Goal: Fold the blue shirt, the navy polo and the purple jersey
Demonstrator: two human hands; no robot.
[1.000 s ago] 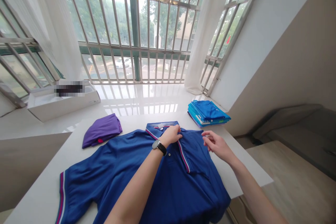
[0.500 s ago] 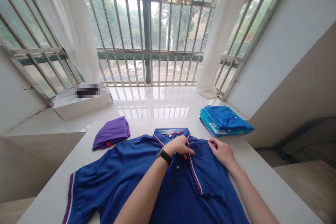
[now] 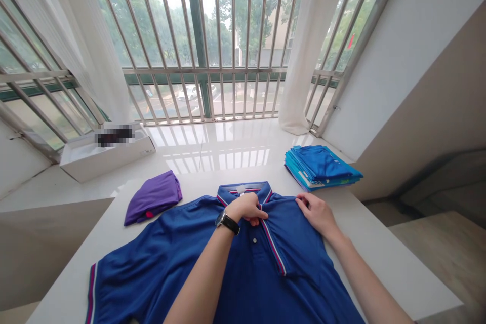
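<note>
A navy-blue polo shirt [image 3: 182, 243] lies front up, its collar [image 3: 224, 195] at the far side. The sleeve on the right is folded inward over the chest, and its striped cuff [image 3: 274, 247] slants down from the collar. My left hand [image 3: 246, 207], wearing a black-strapped watch [image 3: 228, 221], is closed on the upper end of that cuff, just below the collar. At the folded shoulder edge, my right hand [image 3: 317, 212] pinches the shirt between thumb and fingers. The other sleeve [image 3: 110, 273] stays spread out to the left.
Beyond the shirt on the white table [image 3: 395, 268] are a folded purple garment [image 3: 154, 196] at left and a stack of folded blue garments [image 3: 322, 167] at right. An open white box [image 3: 110, 157] rests on the windowsill [image 3: 212, 147], before a barred window and white curtains [image 3: 299, 61].
The view has shifted slightly. My left hand has moved a little left with the cuff, closer under the collar. My right hand keeps its place at the shoulder edge.
</note>
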